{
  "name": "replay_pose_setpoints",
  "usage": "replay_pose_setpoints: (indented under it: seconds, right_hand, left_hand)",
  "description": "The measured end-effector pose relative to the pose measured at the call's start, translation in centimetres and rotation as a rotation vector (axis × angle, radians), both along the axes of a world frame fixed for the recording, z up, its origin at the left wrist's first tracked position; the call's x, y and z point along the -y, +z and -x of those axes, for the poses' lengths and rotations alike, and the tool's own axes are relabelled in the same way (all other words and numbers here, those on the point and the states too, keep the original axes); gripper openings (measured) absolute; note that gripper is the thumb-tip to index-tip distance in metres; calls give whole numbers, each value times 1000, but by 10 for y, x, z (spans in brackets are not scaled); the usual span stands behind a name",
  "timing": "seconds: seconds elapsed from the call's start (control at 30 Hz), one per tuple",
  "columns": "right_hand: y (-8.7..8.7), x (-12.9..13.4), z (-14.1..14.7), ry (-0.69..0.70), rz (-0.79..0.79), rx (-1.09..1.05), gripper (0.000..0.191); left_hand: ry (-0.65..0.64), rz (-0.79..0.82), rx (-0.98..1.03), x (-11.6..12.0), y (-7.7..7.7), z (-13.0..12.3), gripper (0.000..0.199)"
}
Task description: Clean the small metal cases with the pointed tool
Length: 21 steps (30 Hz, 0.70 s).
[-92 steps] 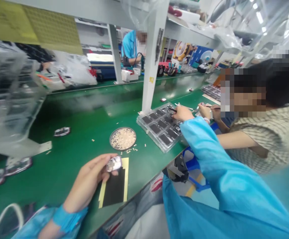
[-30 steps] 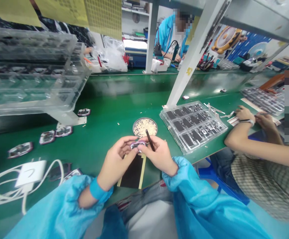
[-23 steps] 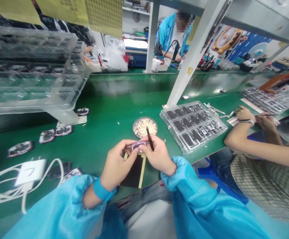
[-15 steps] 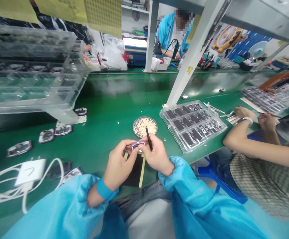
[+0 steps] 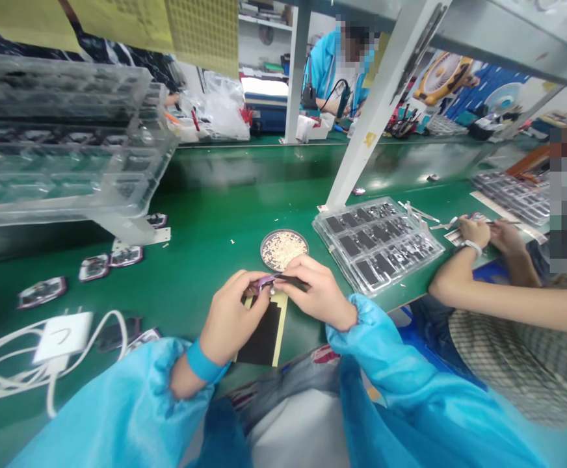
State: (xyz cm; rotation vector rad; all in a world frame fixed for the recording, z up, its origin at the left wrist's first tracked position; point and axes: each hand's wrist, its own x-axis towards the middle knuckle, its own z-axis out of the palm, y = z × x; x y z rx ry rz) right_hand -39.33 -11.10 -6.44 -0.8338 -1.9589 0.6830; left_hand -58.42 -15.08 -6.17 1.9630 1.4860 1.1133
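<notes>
Closed around a small purple-rimmed device housing [image 5: 264,282], my left hand [image 5: 232,312] keeps it tilted above the bench. My right hand [image 5: 320,292] pinches slim black tweezers [image 5: 293,281], whose tip reaches to the housing's right edge. A small pale bit shows under that edge, too small to name. Below my hands lies a black sheet [image 5: 260,338] with a yellow strip [image 5: 279,331] along its side. Just beyond them stands a round dish [image 5: 262,255] full of tiny cream-coloured pieces.
A clear compartment tray [image 5: 369,291] with dark parts sits right, by a slanted post [image 5: 356,162]. Similar housings [image 5: 94,266], a white charger [image 5: 64,338] with coiled cable, and a clear tray rack [image 5: 132,188] are left. A co-worker's arm [image 5: 498,299] is at right.
The tweezers have swung from nearly upright to lying flat, tip at the housing. My right hand has shifted slightly right, and the housing has turned in my left hand.
</notes>
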Motion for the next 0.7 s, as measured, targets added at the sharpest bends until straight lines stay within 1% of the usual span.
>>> replay_pose_setpoints:
  seconds: [0.13,0.33,0.47,0.57,0.6,0.63,0.7]
  right_hand:
    - [-3,1,0,9,-19,61,14]
    - [0,-1,0,21,-28,141,14]
    - [4,-7,0,87,-11,223,13]
    - [8,-19,-2,149,-15,205,12]
    - [9,-23,-4,131,-22,181,12]
    - [9,-28,-7,86,-30,166,12]
    - [7,-38,-14,-58,-42,197,14]
  left_hand:
    - [1,19,-8,0,-1,0,15]
    - [4,41,-15,-3,-2,2,16]
    - [10,62,-19,-4,-4,3,17]
    - [37,82,-50,-7,-5,5,18]
    - [52,88,-72,-10,-5,8,19]
    - [71,93,-98,-15,-3,11,21]
    - [116,103,-159,-31,3,20,25]
